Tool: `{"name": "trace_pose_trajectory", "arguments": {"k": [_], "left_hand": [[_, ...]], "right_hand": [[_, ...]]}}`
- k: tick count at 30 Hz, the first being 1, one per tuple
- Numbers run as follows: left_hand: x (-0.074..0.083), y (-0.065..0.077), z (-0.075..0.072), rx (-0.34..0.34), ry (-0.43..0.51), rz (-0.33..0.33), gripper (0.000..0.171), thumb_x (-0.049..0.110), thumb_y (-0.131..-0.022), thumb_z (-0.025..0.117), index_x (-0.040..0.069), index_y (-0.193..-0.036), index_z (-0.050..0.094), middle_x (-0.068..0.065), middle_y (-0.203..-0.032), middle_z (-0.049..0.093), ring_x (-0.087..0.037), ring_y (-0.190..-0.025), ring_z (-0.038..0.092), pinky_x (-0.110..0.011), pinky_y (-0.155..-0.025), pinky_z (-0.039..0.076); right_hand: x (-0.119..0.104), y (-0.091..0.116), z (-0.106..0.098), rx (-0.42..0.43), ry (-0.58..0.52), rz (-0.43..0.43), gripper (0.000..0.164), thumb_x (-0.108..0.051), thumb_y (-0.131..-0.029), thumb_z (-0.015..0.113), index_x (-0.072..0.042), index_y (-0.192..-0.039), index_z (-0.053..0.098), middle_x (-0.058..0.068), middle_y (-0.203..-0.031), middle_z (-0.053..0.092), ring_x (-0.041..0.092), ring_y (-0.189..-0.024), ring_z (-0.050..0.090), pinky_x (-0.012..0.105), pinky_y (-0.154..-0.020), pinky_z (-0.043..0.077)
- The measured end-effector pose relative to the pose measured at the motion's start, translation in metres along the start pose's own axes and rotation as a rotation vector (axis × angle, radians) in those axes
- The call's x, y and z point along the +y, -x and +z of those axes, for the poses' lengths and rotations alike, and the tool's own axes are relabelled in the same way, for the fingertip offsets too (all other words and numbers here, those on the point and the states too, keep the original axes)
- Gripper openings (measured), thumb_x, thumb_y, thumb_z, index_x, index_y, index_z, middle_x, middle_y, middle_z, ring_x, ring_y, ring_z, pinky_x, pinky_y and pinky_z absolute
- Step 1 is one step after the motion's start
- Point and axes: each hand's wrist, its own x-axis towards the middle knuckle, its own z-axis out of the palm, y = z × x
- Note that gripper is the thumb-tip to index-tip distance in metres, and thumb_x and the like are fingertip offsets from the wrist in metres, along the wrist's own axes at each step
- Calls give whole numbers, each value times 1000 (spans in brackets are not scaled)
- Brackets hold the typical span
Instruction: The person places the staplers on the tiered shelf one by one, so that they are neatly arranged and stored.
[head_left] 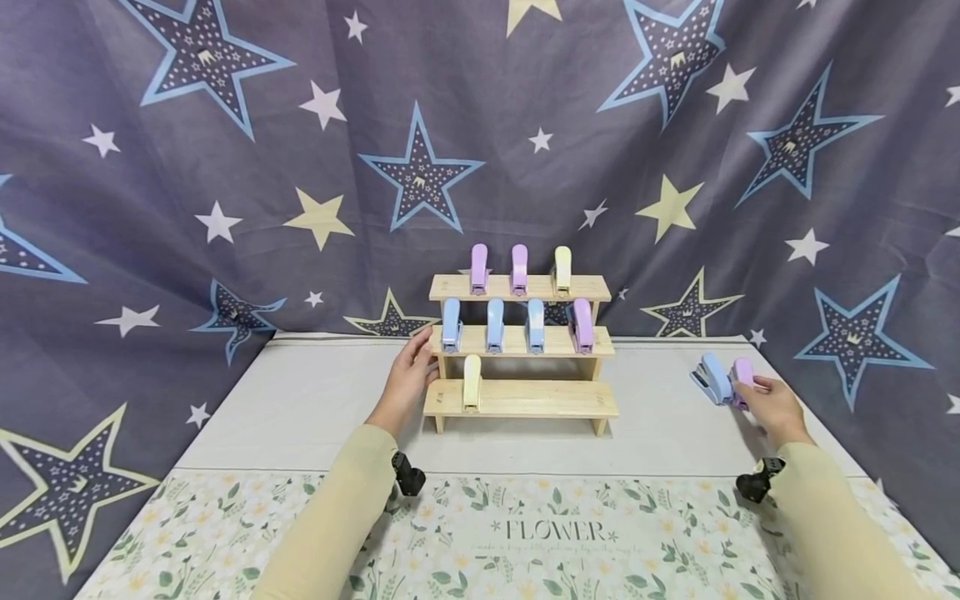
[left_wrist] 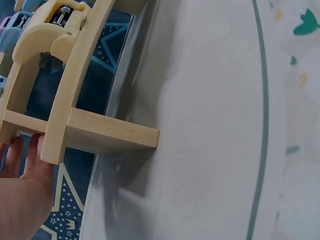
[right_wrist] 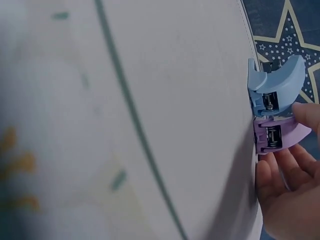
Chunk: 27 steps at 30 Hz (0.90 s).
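A three-tier wooden rack [head_left: 525, 400] stands mid-table and carries several staplers. My left hand [head_left: 407, 379] rests against its left side near the middle tier; in the left wrist view the fingers [left_wrist: 35, 157] lie along a wooden support. On the white surface at the right, my right hand [head_left: 777, 410] pinches a purple stapler [head_left: 742, 372] between thumb and fingers. A blue stapler [head_left: 716, 379] stands beside it on the left. The right wrist view shows the purple stapler [right_wrist: 280, 135] held low, next to the blue stapler [right_wrist: 285, 87].
On the top tier stand two purple staplers [head_left: 519, 267] and a yellow stapler [head_left: 562, 268]. Three blue staplers [head_left: 495, 323] and one purple stapler [head_left: 582, 323] fill the middle tier. A yellow stapler [head_left: 472, 382] sits on the bottom tier's left. A star-print curtain [head_left: 525, 192] hangs behind.
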Motion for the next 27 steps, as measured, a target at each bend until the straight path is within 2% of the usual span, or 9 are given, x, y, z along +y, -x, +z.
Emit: {"name": "trace_pose_trajectory", "arguments": {"k": [5, 10, 15, 17, 20, 24, 27], "left_hand": [[-3, -3, -1, 4, -4, -1, 49, 17, -111, 36, 7, -158, 27, -21, -153, 36, -38, -137, 41, -48, -114, 39], [-17, -14, -3, 6, 11, 13, 50, 21, -111, 37, 10, -159, 28, -19, -154, 36, -37, -138, 41, -47, -114, 39], [-28, -20, -4, 25, -16, 44, 49, 25, -111, 38, 13, -158, 30, -17, -153, 38, -35, -136, 43, -45, -113, 41], [-29, -20, -4, 29, -24, 53, 49, 25, -111, 37, 13, -158, 31, -16, -152, 39, -34, -135, 44, -46, -112, 42], [-17, -12, -2, 21, -19, 39, 49, 21, -111, 37, 10, -158, 30, -19, -152, 38, -37, -136, 43, -47, -113, 41], [-9, -9, -2, 3, 0, 11, 50, 18, -111, 36, 7, -158, 27, -22, -154, 35, -39, -138, 40, -48, -114, 39], [-20, -16, -4, 9, 6, 13, 50, 21, -111, 37, 11, -159, 28, -19, -154, 36, -37, -138, 41, -46, -114, 40]], "right_hand": [[2, 0, -1, -6, -30, 5, 74, -43, -101, 52, 11, -149, 33, 32, -133, 51, 16, -88, 55, 30, -57, 52], [3, 0, -2, -17, -61, 4, 73, -41, -100, 53, 11, -148, 34, 25, -124, 56, 12, -85, 54, 29, -58, 51], [4, 0, -3, -11, -35, -20, 71, -39, -100, 52, 12, -146, 34, 26, -122, 55, 13, -82, 55, 30, -57, 52], [4, 1, -4, -3, -23, -26, 70, -39, -100, 52, 13, -145, 35, 26, -122, 55, 14, -83, 55, 30, -57, 52], [4, 1, -6, 9, -22, -46, 70, -39, -101, 52, 13, -143, 36, 24, -121, 54, 15, -84, 55, 25, -57, 52], [4, 3, -10, 37, -6, -91, 69, -40, -100, 55, 15, -140, 39, 25, -120, 55, 8, -81, 54, 17, -58, 49], [2, 5, -14, 53, 9, -140, 69, -39, -99, 57, 15, -137, 41, 28, -121, 56, 0, -77, 53, 13, -59, 49]]}}
